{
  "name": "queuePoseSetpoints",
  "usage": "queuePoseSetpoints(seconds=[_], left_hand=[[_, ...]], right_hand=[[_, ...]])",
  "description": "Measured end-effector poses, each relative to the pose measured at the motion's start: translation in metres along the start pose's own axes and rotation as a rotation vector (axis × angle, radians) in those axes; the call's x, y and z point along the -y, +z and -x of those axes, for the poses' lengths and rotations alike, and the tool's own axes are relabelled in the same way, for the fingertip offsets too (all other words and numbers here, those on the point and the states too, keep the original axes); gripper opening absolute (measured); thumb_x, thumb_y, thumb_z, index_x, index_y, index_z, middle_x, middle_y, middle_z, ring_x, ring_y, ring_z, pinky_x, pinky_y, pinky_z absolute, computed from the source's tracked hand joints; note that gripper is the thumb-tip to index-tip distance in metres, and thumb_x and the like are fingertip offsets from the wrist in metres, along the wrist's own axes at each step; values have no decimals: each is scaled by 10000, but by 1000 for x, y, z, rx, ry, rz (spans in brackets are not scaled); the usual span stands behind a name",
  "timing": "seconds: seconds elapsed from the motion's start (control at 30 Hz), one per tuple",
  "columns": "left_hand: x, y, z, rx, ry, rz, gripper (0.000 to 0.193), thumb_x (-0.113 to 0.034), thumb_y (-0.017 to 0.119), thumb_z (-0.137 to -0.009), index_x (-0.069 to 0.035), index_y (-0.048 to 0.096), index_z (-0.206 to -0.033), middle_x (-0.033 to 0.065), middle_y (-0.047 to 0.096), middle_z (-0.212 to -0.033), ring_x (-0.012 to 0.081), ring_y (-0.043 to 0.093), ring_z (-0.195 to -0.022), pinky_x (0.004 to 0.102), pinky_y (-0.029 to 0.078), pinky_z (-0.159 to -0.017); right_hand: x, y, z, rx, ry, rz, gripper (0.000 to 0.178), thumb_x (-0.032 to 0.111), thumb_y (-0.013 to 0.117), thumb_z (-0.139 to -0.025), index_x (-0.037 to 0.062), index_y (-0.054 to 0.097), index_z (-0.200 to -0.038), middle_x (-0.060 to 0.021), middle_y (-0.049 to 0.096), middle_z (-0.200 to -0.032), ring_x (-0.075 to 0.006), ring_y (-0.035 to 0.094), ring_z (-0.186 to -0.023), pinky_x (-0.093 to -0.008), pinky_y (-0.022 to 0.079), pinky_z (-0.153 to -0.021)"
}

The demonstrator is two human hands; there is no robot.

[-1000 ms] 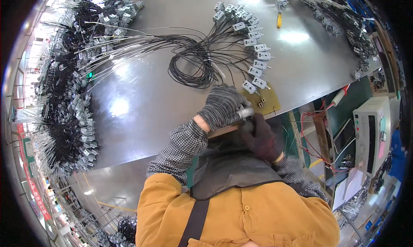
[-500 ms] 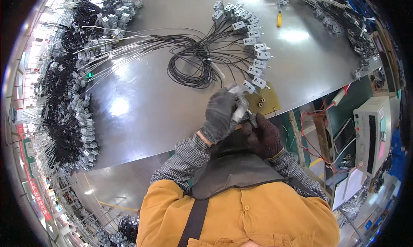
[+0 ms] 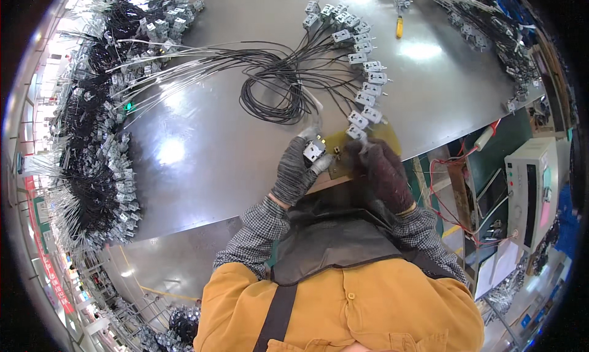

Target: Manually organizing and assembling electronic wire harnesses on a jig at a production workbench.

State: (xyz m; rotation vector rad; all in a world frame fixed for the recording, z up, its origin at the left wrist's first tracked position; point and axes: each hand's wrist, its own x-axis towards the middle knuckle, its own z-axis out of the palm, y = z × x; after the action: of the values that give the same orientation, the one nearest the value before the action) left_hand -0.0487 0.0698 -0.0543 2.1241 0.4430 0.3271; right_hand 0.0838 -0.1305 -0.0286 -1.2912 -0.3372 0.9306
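Note:
My left hand, in a grey glove with pale fingertips, grips a small boxy metal part between thumb and fingers. Its face is turned upward, above the near edge of the metal table. My right hand, in a dark maroon glove, is smeared by motion over a yellowish board; whether it holds anything is unclear. Small brass-coloured pieces show by the board, between the hands. Beyond, similar metal parts form an arc, joined by thin black leads to a coiled bundle.
Heaps of similar parts with leads line the table's left side, with more at the far right. A yellow-handled tool lies at the back. Right of the table stand a pale instrument box and red wires.
My hands have moved apart: the left shifted slightly left and nearer with the metal part now showing, the right moved up over the board. Small brass-coloured pieces on the board are now partly covered.

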Motion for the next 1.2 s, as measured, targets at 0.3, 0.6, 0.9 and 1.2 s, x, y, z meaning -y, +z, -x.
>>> queuePoseSetpoints(seconds=[0.3, 0.6, 0.9, 1.2], left_hand=[[-10, 46, 7, -231, 118, 600, 539, -48, 759, -912, -15, 496, -1382, 165, 569, -1294, 275, 618, -1177, 385, 552, -969], [-15, 11, -37, -212, 379, -47, 382, -281, 739, -969, -21, 634, -1229, 165, 671, -1185, 240, 668, -1027, 356, 544, -856], [-10, 28, -18, -297, 245, 89, 221, -227, 682, -977, -27, 724, -1063, 153, 688, -901, 354, 665, -849, 446, 525, -776], [-2, 37, -7, -185, 314, -235, 589, -266, 829, -838, -41, 617, -1340, 146, 698, -1099, 344, 662, -1025, 469, 494, -932]], right_hand=[[-2, 9, -6, 41, -56, -61, 420, 303, 498, -1112, -11, 549, -1385, -119, 643, -1311, -208, 636, -1154, -372, 490, -1054], [7, 0, -6, 51, -131, -19, 384, 274, 476, -1123, -19, 579, -1348, -112, 660, -1234, -220, 663, -1102, -368, 553, -967], [4, -5, -9, -32, -114, 208, 319, 232, 540, -1102, 0, 613, -1309, -93, 698, -1159, -170, 685, -1003, -329, 564, -905], [13, 5, -11, -94, -228, 478, 302, 230, 561, -1088, 14, 638, -1285, -101, 715, -1125, -162, 672, -1023, -318, 543, -915]])
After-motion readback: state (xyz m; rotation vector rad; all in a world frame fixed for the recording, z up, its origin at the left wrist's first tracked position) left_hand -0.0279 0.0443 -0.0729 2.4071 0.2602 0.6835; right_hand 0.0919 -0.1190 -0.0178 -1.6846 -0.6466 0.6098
